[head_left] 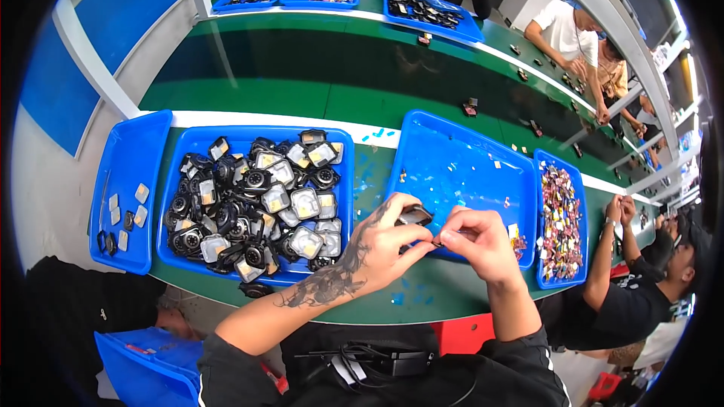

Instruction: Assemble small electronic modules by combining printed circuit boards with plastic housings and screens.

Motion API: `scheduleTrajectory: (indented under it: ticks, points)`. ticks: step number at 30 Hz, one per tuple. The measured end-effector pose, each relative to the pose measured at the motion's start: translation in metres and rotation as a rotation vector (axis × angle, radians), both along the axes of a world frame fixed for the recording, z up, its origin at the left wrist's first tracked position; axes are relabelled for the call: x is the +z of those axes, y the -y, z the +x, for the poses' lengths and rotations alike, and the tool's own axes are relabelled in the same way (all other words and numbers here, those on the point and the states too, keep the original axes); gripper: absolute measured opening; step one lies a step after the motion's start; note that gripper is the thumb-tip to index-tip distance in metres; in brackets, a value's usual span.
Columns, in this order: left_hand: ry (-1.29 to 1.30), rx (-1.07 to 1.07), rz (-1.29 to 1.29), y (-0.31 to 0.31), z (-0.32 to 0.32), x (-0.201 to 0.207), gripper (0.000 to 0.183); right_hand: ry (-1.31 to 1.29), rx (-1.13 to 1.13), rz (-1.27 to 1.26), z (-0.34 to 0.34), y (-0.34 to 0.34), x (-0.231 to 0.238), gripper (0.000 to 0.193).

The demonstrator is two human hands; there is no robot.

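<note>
My left hand (388, 245), its forearm tattooed, is closed around a dark watch case (413, 215) above the near edge of a wide blue tray (467, 151). Close against its fingertips, my right hand (483, 245) pinches at something too small to make out. Blue film scraps and a few small parts lie in that wide tray. To the left, another blue tray (170, 203) is heaped with black watch cases (256, 179), many with clear covers over pale yellow pieces. A narrower tray (560, 284) at the right holds many small colourful parts (559, 218).
At far left a blue tray (130, 166) holds several pale squares and dark pieces. Beyond a white rail runs a green conveyor (249, 90) with scattered small assemblies. Co-workers sit across it and to the right (656, 286). White frame posts (94, 60) rise at the left.
</note>
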State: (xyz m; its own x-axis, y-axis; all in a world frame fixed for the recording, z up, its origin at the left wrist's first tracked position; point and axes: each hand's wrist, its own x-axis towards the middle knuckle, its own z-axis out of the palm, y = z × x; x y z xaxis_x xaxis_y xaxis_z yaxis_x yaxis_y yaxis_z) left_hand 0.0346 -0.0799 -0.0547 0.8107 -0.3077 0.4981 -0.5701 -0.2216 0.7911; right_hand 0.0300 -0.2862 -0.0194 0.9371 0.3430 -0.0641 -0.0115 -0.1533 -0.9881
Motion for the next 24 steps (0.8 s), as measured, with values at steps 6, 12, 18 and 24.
scheduleTrajectory:
  ticks: [6, 12, 18, 24]
  points:
    - [0.106, 0.072, 0.033, 0.003, -0.002, 0.006, 0.016, -0.034, -0.173, -0.045, 0.009, -0.009, -0.006, 0.014]
    - [-0.354, -0.028, -0.184, -0.001, 0.002, 0.005, 0.015, 0.551, -0.231, -0.687, 0.02, 0.009, -0.018, 0.009]
    - [-0.643, -0.148, -0.442, 0.001, 0.002, 0.004, 0.017, 0.308, -0.196, -0.122, 0.0, -0.02, -0.002, 0.015]
    - [-0.669, -0.176, -0.681, 0.003, 0.002, 0.002, 0.038, 0.594, -0.368, -0.183, 0.002, -0.024, -0.008, 0.014]
